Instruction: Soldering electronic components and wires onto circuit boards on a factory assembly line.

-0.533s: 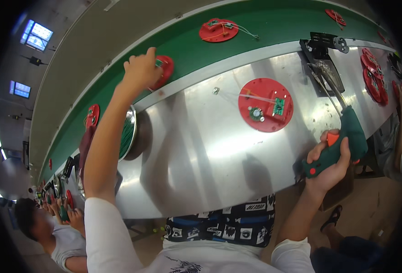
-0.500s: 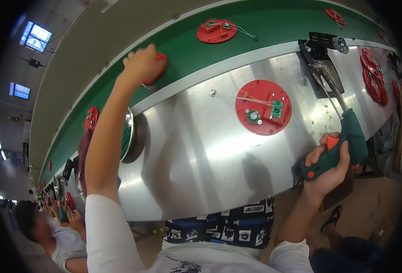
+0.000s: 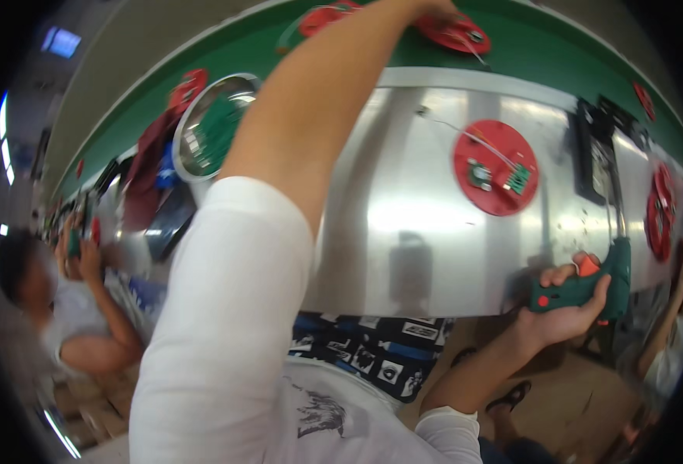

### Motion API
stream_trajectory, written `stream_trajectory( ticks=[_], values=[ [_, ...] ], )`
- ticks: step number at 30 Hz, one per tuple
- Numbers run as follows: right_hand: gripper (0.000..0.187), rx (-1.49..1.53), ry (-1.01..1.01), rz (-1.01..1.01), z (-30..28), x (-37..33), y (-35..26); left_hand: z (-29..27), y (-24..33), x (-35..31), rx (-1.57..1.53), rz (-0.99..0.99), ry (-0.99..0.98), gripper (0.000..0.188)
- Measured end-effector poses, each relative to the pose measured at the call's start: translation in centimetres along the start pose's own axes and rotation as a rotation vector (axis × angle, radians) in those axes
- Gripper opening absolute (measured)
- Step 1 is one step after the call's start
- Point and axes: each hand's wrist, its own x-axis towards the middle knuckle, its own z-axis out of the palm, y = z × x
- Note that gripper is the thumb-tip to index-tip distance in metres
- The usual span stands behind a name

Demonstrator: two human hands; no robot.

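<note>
Stretched far over the table, my left hand (image 3: 437, 9) is at the top edge of the picture, over a red disc (image 3: 456, 32) with a small board and white wires. Its fingers are blurred and mostly hidden, so their grip does not show. My right hand (image 3: 564, 300) is wrapped round the handle of a dark green electric screwdriver (image 3: 619, 271) with an orange trigger, its long shaft pointing away from me. On the metal table, between my arms, lies another red disc (image 3: 490, 147) carrying green circuit boards, with a white wire running off to the left.
A green conveyor belt (image 3: 551, 48) runs along the far side, with another red disc (image 3: 322, 18) on it. A metal bowl (image 3: 190, 143) of green parts stands left of my arm. A black tray (image 3: 586, 158) and stacked red discs (image 3: 658, 213) are at right. People sit on both sides.
My left hand has moved off one red disc on the belt and rightward to another. My view has shifted, moving the table things right and up. My right hand still holds the screwdriver.
</note>
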Motion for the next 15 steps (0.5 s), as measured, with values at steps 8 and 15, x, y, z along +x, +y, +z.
stream_trajectory(
  ticks=[8, 15],
  values=[
    [0.042, -0.036, -0.039, 0.071, -0.8, 0.7, -1.0, -13.2, -2.7, -26.0, -0.210, 0.553, -0.109, 0.041],
    [0.037, -0.021, 0.032, 0.011, -1.1, 1.6, 0.7, -10.4, -9.9, -37.9, -0.093, 0.460, -0.313, 0.040]
  ],
)
